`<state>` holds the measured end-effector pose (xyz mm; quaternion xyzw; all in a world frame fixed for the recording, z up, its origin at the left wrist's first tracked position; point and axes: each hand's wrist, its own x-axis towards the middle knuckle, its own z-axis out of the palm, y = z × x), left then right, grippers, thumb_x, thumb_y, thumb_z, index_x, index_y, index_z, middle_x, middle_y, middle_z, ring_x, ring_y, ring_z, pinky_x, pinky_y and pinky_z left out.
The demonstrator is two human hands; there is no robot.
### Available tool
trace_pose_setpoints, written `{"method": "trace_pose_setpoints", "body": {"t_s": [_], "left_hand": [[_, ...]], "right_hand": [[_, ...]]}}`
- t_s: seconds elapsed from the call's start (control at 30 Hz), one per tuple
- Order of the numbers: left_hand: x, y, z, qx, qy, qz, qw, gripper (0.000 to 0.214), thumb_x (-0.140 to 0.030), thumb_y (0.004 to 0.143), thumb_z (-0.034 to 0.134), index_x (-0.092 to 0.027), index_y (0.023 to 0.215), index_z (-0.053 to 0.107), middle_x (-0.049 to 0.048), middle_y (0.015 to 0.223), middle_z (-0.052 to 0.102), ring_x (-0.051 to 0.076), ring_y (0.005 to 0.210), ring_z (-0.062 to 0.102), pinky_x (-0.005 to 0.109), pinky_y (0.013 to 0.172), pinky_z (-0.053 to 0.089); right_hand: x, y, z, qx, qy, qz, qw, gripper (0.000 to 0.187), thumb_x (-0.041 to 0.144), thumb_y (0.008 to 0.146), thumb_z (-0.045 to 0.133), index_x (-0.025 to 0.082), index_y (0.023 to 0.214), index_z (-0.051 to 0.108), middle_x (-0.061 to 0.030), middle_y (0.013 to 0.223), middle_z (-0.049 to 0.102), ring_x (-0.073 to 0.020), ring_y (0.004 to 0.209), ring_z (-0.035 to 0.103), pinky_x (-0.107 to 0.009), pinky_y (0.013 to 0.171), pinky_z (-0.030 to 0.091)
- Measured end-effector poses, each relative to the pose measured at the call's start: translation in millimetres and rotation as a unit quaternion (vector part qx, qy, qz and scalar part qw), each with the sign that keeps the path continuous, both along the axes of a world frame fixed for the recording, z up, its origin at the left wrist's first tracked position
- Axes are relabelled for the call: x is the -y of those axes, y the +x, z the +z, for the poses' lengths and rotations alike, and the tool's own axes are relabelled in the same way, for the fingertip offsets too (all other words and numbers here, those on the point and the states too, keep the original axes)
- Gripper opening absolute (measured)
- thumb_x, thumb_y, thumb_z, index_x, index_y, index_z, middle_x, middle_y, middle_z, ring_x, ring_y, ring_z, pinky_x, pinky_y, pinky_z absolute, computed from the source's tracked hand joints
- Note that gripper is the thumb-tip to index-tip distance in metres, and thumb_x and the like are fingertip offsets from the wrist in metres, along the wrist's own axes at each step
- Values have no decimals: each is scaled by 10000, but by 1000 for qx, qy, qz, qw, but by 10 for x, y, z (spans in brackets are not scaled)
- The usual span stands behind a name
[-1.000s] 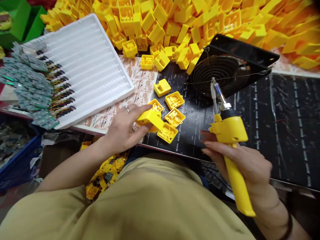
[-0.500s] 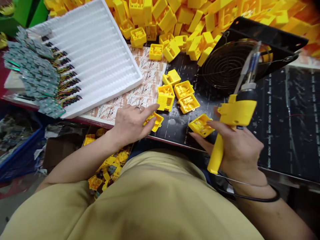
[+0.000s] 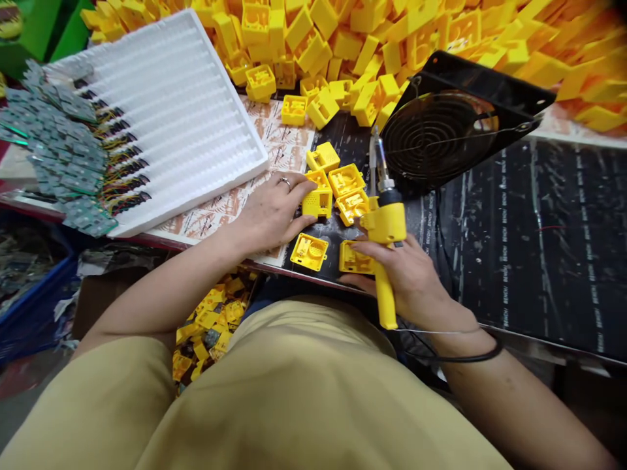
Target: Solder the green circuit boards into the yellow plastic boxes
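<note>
At far left, circuit boards [image 3: 59, 150] overlap the end of a white foam tray [image 3: 171, 117]; to the right of this, the left hand [image 3: 272, 212] reaches across the bench edge; its thumb and forefinger are parted at the left side of a perforated yellow casing [image 3: 317, 203]; whether they grip it cannot be determined. An open casing [image 3: 309, 251] lies between the hands, on the body side of the perforated one; it is near the left thumb, the left hand being the closer of the two; it appears roughly square, with no evident long axis. Two further open casings, the farther one [image 3: 345, 179] and the nearer one [image 3: 353, 206], stand just right of the perforated casing. The right hand [image 3: 416, 274] is closed on a soldering tool [image 3: 388, 225], whose long axis runs away from the body; its thumb and a finger also meet a held casing [image 3: 353, 258], partly hidden, just right of the open casing. The black fan [image 3: 426, 147] stands beyond, to the right of the tool's tip.

Compared with half a second ago: the open casing, then under the left fingers, now lies clear of them; the right hand, tool and held casing are closer to the left hand.
</note>
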<state>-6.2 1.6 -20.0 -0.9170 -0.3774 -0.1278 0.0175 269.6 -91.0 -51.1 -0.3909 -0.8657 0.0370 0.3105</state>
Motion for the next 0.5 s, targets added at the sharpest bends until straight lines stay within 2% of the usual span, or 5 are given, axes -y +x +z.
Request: {"method": "trace_pose_setpoints", "body": {"t_s": [0.1, 0.2, 0.33, 0.4, 0.5], "left_hand": [[-61, -22, -99, 31, 55, -23, 998, 314, -346, 964, 521, -129, 1172, 609, 138, 1202, 693, 263, 1102, 645, 399, 927, 543], [-71, -166, -140, 78, 114, -104, 985, 198, -210, 966, 513, -145, 1123, 614, 95, 1079, 746, 212, 1014, 701, 346, 865, 583], [0, -396, -39, 90, 53, -180, 978, 149, -168, 955, 546, -135, 1075, 627, 117, 1148, 742, 201, 1114, 696, 333, 940, 581], [62, -462, 48, 86, -5, -143, 986, 176, -221, 968, 540, -139, 1082, 646, 137, 1252, 703, 210, 1177, 672, 351, 987, 563], [122, -425, 143, 95, -54, -4, 994, 316, -338, 994, 488, -152, 1194, 647, 135, 1301, 670, 228, 1174, 665, 386, 999, 550]], "right_hand": [[-99, -70, 138, -8, 23, -36, 999, 529, 555, 920, 653, 239, 1303, 469, -76, 1106, 677, -245, 1003, 686, -414, 895, 575], [-280, -105, 259, 18, 45, -109, 993, 506, 520, 925, 661, 205, 1281, 488, -105, 1070, 679, -251, 841, 696, -372, 705, 574], [-511, -160, 270, 83, 33, -108, 990, 363, 474, 972, 593, 218, 1222, 532, -98, 1115, 687, -230, 714, 688, -300, 521, 490], [-545, -154, 269, 77, 10, -83, 994, 317, 404, 988, 565, 218, 1239, 515, -91, 1155, 681, -225, 769, 702, -286, 541, 510], [-525, -107, 296, 43, -17, -54, 997, 355, 377, 978, 587, 204, 1273, 490, -90, 1187, 675, -217, 866, 713, -281, 637, 567]]}}
